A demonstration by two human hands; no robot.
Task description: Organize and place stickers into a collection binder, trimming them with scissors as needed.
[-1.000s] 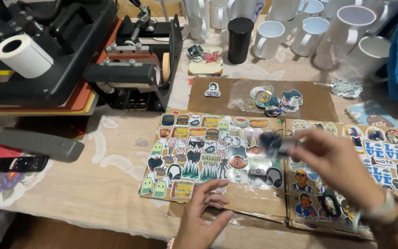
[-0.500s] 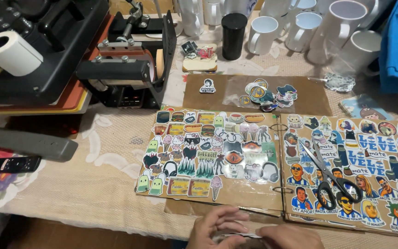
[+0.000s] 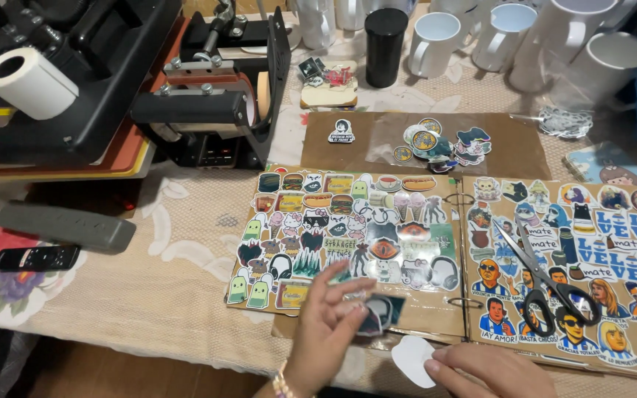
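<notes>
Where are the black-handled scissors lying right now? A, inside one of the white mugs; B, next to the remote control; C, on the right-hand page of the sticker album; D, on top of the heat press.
C: the scissors lie flat on the right page of the open sticker album, blades pointing up and left, with neither hand touching them.

Bare hands, no sleeves; left hand (image 3: 326, 332) wears beaded bracelet (image 3: 282, 385) at wrist; right hand (image 3: 492, 371) unadorned.
</notes>
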